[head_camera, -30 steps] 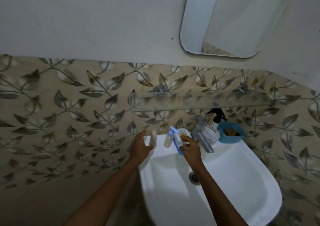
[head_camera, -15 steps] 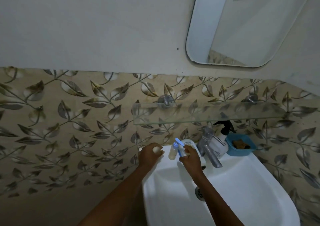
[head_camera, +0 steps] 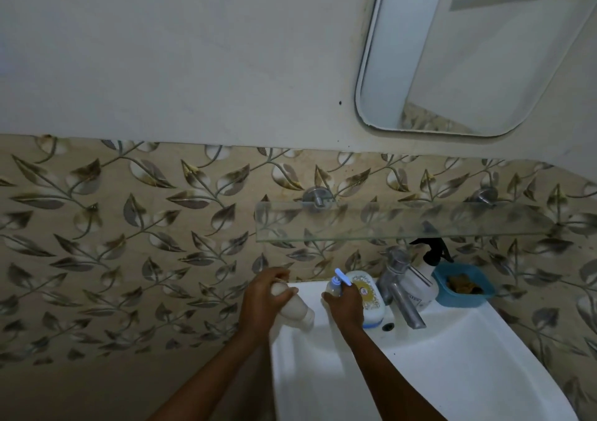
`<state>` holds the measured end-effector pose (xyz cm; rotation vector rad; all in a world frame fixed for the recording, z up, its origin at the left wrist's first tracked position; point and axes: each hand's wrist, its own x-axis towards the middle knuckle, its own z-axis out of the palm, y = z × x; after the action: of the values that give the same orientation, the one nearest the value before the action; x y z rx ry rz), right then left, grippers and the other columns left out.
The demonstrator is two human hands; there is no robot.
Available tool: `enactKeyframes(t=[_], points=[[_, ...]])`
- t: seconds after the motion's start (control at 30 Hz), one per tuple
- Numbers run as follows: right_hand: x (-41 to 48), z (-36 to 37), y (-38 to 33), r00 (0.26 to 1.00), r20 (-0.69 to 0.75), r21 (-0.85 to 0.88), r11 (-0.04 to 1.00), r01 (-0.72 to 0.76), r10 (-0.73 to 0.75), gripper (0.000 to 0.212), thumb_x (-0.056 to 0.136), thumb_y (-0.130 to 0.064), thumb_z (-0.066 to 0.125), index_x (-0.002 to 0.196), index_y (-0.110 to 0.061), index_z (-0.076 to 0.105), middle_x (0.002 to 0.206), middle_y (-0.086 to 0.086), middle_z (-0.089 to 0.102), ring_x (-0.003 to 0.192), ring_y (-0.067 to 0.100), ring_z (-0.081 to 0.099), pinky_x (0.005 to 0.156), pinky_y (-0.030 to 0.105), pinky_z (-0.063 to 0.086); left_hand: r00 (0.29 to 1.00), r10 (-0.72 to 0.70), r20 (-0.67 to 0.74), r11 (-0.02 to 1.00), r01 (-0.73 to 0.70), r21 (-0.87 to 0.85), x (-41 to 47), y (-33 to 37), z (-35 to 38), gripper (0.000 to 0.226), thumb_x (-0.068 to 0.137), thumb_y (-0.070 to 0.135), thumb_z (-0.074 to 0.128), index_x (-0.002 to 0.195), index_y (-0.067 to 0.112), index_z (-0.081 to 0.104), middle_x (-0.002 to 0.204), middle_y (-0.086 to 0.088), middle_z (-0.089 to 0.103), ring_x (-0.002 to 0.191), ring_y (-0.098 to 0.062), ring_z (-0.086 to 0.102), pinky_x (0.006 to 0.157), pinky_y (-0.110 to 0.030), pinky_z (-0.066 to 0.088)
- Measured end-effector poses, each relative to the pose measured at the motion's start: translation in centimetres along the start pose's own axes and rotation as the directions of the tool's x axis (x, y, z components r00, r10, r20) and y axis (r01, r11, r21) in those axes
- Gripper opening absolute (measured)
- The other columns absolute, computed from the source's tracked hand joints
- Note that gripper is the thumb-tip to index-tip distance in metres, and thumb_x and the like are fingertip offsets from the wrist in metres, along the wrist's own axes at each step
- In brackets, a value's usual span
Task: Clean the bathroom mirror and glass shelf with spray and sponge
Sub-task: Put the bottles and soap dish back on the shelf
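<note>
The glass shelf (head_camera: 403, 223) is bare and hangs on the leaf-patterned tiles under the mirror (head_camera: 478, 48). On the basin's back rim, my left hand (head_camera: 261, 294) is shut on a cream bottle (head_camera: 295, 309), tilted over the basin's left corner. My right hand (head_camera: 345, 304) grips a small clear bottle (head_camera: 332, 286) and a blue toothbrush (head_camera: 343, 276) beside a white round container (head_camera: 368, 294). A spray bottle (head_camera: 426, 278) with a black trigger stands behind the tap. A brown sponge lies in a blue tub (head_camera: 463, 286) at the right.
The white basin (head_camera: 420, 372) fills the lower right. A chrome tap (head_camera: 400, 288) juts over it between my right hand and the spray bottle. Two metal brackets (head_camera: 315, 198) hold the shelf. Tiled wall runs to the left.
My left hand has closed on the cream bottle and tipped it over the basin's corner. My right hand stays on the small bottle and toothbrush. The camera has tilted up and left.
</note>
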<state>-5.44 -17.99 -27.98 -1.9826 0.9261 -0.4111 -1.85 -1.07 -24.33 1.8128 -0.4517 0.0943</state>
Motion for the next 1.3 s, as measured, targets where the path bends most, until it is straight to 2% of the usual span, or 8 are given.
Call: enactKeyframes(t=[0.17,0.4,0.53,0.67,0.77,0.97,1.17,1.3], points=[[-0.2,-0.3,-0.2,1.000,-0.004,0.083,0.996,0.014,-0.014,0.045,0.075,-0.013,0.074,0.114,0.002,0.058,0.108,0.018,0.065,0.104,0.034,0.060,0.080,0.033,0.044,0.989,0.148,0.001,0.980,-0.147,-0.135,-1.3,7.1,-3.6,0.040,0.062,0.005,0.082,0.095,0.021,0.067,0.091,0.003,0.069,0.083,-0.005,0.064,0.071,-0.020,0.053],[-2.4,-4.2,-2.1,0.981,0.041,0.135,0.974,0.180,-0.187,0.028,0.071,-0.016,0.078,0.084,-0.004,0.057,0.071,0.012,0.057,0.066,0.023,0.054,0.058,0.022,0.040,0.885,0.465,-0.017,0.877,-0.463,-0.129,2.1,17.2,-8.1,0.051,0.065,0.010,0.081,0.111,0.016,0.059,0.089,0.001,0.070,0.082,-0.009,0.067,0.068,-0.020,0.056],[-4.3,-6.7,-4.3,0.960,0.038,0.210,0.942,0.262,-0.276,0.033,0.069,-0.010,0.078,0.093,0.006,0.062,0.072,0.028,0.062,0.063,0.034,0.056,0.061,0.038,0.045,0.839,0.544,0.005,0.837,-0.543,-0.064,7.1,19.9,-9.0,0.059,0.067,0.010,0.080,0.120,0.015,0.053,0.084,-0.002,0.071,0.080,-0.008,0.067,0.073,-0.017,0.053],[-6.5,-9.2,-7.4,0.915,0.025,0.231,0.893,0.386,-0.402,0.030,0.072,-0.009,0.076,0.099,-0.011,0.064,0.060,0.006,0.051,0.052,0.008,0.043,0.057,0.028,0.038,0.841,0.531,0.105,0.846,-0.534,-0.006,10.3,19.5,-8.3,0.062,0.068,0.013,0.080,0.123,0.020,0.052,0.086,-0.001,0.072,0.080,-0.006,0.065,0.073,-0.014,0.051],[-7.7,-11.3,-10.1,0.897,0.016,0.278,0.864,0.420,-0.441,0.025,0.067,-0.016,0.080,0.079,-0.001,0.062,0.057,0.008,0.052,0.049,0.012,0.048,0.054,0.030,0.042,0.844,0.507,0.172,0.855,-0.518,0.018,11.4,18.3,-7.6,0.060,0.069,0.014,0.080,0.122,0.024,0.053,0.086,0.001,0.072,0.083,-0.007,0.067,0.077,-0.023,0.055],[-6.1,-14.1,-15.7,0.844,-0.042,0.263,0.809,0.525,-0.534,0.018,0.072,-0.018,0.077,0.081,-0.010,0.064,0.063,0.009,0.060,0.044,0.007,0.052,0.044,0.014,0.042,0.887,0.427,0.172,0.904,-0.423,-0.063,12.0,16.1,-6.9,0.061,0.070,0.012,0.078,0.123,0.027,0.050,0.091,0.001,0.073,0.087,-0.007,0.068,0.079,-0.024,0.056],[-1.9,-13.1,-17.8,0.825,-0.080,0.131,0.815,0.564,-0.559,0.023,0.072,-0.024,0.077,0.086,-0.010,0.064,0.070,0.006,0.063,0.063,0.026,0.061,0.064,0.042,0.054,0.921,0.376,0.103,0.927,-0.372,-0.049,11.9,15.1,-6.6,0.063,0.068,0.019,0.081,0.123,0.029,0.051,0.101,-0.003,0.071,0.091,-0.011,0.067,0.077,-0.021,0.055],[-0.5,-12.2,-17.8,0.816,-0.098,0.018,0.818,0.574,-0.570,0.026,0.074,-0.027,0.074,0.088,-0.007,0.064,0.079,0.012,0.065,0.071,0.025,0.060,0.067,0.040,0.050,0.915,0.392,0.098,0.919,-0.393,-0.003,11.7,15.1,-6.6,0.064,0.068,0.017,0.080,0.125,0.022,0.051,0.110,0.002,0.061,0.090,-0.014,0.063,0.069,-0.009,0.052]])
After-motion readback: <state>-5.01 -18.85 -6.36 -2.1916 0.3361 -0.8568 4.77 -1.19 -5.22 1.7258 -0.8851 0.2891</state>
